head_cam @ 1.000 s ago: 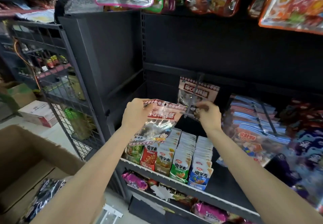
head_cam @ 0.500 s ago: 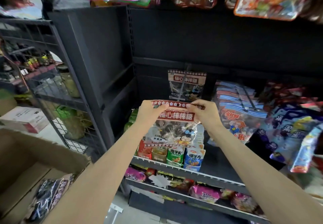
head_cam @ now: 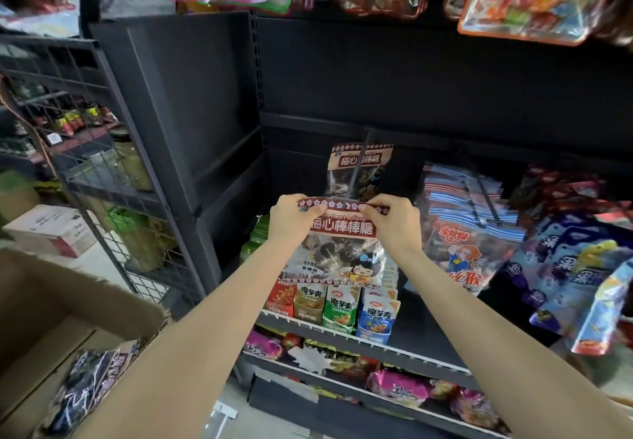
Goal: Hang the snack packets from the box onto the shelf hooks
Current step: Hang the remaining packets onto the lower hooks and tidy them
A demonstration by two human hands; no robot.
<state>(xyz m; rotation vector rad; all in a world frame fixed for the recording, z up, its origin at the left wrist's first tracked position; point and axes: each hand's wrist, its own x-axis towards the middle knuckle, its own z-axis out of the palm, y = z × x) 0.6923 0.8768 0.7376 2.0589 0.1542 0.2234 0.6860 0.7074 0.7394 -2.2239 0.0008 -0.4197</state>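
A clear plastic lollipop packet with a dark red header strip and a cartoon figure near its bottom (head_cam: 337,247) hangs upright in front of the black metal shelf unit (head_cam: 428,89), held by its top edge. The left hand (head_cam: 291,221) pinches the header's left corner and the right hand (head_cam: 394,221) pinches its right corner, so both are clamped on the packet with the header stretched between them. Just behind and above it, a matching packet with the same red header (head_cam: 359,171) already hangs on a thin black hook (head_cam: 359,161) reaching out from the shelf's back panel. Directly below the held packet, small upright pouches in red, brown, green and blue (head_cam: 329,305) line the front edge of a shelf. Blue-and-white striped packets (head_cam: 469,219) hang to the right. At the lower left corner of the view, an open brown cardboard box (head_cam: 41,301) holds more dark packets (head_cam: 92,380).
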